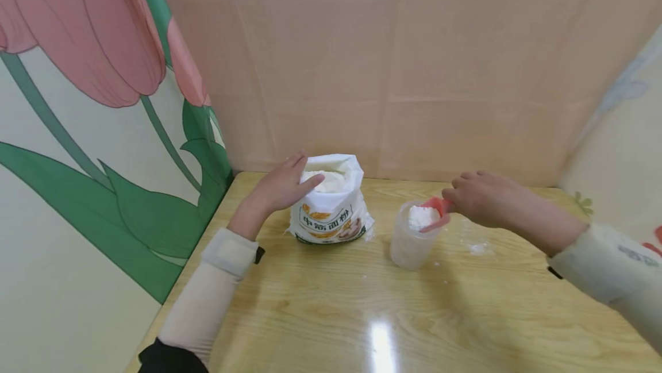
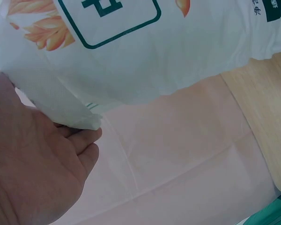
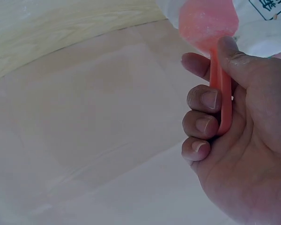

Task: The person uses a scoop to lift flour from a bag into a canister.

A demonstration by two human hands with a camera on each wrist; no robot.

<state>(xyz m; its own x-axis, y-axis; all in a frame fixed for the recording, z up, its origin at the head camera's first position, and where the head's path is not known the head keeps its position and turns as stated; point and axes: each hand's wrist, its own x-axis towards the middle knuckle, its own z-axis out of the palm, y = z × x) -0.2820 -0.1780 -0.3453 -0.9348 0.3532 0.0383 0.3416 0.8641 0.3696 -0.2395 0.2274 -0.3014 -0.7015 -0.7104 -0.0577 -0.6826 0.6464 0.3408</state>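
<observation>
My left hand [image 1: 281,184] holds the upper left edge of an open white flour bag [image 1: 331,218], its thumb across the opening. White flour [image 1: 328,182] shows inside. In the left wrist view, fingers [image 2: 86,140] bend at the corner of the bag [image 2: 145,70]. A pink scoop [image 3: 221,93] lies in my right hand [image 3: 253,122], fingers curled round its handle and thumb along the neck. Over the mouth of a translucent plastic cup [image 1: 408,249], the scoop [image 1: 438,212] carries a heap of white flour [image 1: 422,218]. The scoop is tilted toward the cup.
Both the bag and the cup stand on a light wooden table [image 1: 320,304]. Flour is spilled on the wood right of the cup, with specks around it. Behind the table hangs a beige-pink covering [image 1: 331,74]; a wall painted with tulips [image 1: 93,131] borders the left side.
</observation>
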